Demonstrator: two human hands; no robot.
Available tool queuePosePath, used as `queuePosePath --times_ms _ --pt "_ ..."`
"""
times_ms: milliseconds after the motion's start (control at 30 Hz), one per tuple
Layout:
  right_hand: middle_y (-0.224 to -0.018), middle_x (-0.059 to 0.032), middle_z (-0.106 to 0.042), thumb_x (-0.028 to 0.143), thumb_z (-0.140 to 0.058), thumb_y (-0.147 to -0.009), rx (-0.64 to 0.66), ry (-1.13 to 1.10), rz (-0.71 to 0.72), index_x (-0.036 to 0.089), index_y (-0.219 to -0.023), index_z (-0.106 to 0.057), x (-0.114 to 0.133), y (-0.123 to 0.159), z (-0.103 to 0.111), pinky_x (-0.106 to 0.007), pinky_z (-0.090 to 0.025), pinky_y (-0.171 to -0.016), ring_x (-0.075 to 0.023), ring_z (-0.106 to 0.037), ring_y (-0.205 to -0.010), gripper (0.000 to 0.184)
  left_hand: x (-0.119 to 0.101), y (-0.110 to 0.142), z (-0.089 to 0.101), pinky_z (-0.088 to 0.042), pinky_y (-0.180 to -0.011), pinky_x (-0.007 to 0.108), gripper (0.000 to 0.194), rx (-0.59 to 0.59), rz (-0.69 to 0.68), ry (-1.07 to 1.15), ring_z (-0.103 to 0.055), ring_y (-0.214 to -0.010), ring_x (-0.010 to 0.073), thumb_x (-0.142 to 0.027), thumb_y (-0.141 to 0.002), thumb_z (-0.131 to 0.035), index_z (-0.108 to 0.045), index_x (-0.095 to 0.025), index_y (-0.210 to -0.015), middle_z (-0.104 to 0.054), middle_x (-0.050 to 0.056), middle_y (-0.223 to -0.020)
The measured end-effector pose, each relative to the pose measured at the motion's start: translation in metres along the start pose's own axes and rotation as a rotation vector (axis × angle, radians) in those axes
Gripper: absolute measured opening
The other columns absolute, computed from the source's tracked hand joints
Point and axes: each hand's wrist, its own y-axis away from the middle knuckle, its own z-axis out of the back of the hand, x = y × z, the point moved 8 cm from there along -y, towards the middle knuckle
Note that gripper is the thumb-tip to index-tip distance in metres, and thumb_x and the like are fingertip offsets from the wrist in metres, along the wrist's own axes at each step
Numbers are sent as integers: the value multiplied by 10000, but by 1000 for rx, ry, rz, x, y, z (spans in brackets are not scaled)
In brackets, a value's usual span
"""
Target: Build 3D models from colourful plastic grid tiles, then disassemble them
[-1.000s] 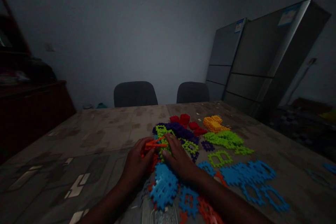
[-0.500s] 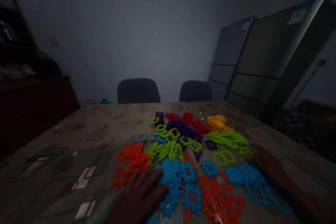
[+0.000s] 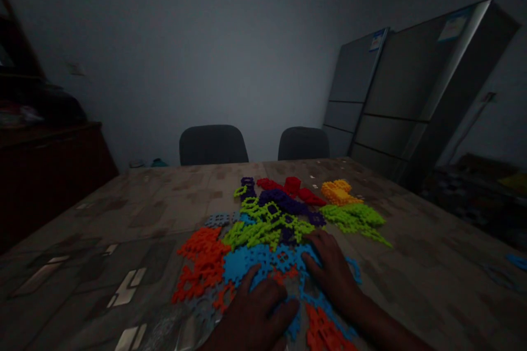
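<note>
A heap of interlocking plastic building pieces point(image 3: 263, 236) lies in the middle of the near half of a patterned tabletop point(image 3: 123, 214), and both of the person's hands rest on its near edge. The left hand point(image 3: 255, 318) lies palm-down with its fingers spread, pressing on sky-blue lattice pieces point(image 3: 247, 263) at the bottom of the heap. The right hand point(image 3: 333, 269) is also palm-down and loosely spread, its fingertips point(image 3: 310, 260) on the same blue pieces. Neither hand is clenched, and neither shows a single piece gripped between its fingers. More blue pieces run under and beside the right hand, with a strip of orange-red pieces point(image 3: 323, 332) just below it. A larger orange-red cluster point(image 3: 201, 266) lies to the left of the blue, touching it, and a grey-blue piece point(image 3: 218, 220) sits just above that cluster. Farther up the heap are lime-green pieces point(image 3: 263, 230), then dark purple pieces point(image 3: 280, 197), red pieces point(image 3: 292, 185) and a yellow-orange stack point(image 3: 335, 192), with a bright green mound point(image 3: 354, 218) to the right. A clear plastic sheet point(image 3: 173, 329) lies at the near edge of the view. Beyond the table stand two dark chairs point(image 3: 212, 145), with two steel-fronted refrigerators point(image 3: 411, 77) at the right and a dark wooden sideboard point(image 3: 45, 164) at the left.
</note>
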Motion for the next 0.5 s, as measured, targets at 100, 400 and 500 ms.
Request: queuePosePath --times_ms 100,400,500 --pt "-1167 -110 -616 259 -526 -940 23 -55 71 219 -1167 -607 35 -15 -27 -448 -494 -973 -265 -589 -1116 244 11 -1 14 -355 -1075 539 307 -125 87 21 -621 -855 208 -101 -895 -453 -618 -240 -1114 -685 29 -928" --pt "-1294 -72 -636 293 -464 -1026 71 -41 327 241 -1252 -621 68 -84 -48 -372 -464 -1052 -196 -576 -1223 280 89 24 59 -443 -930 460 317 -202 233 -105 -588 -1079 269 -175 -960 -449 -609 -274 -1215 -685 61 -1182" --pt "-1312 -93 -604 342 -570 -999 -50 99 182 210 -1254 -607 20 -120 -14 -478 -506 -970 -245 -611 -1130 290 130 31 71 -431 -1000 537 318 -192 349 -177 -588 -1152 301 -305 -980 -456 -597 -293 -1266 -661 63 -1266"
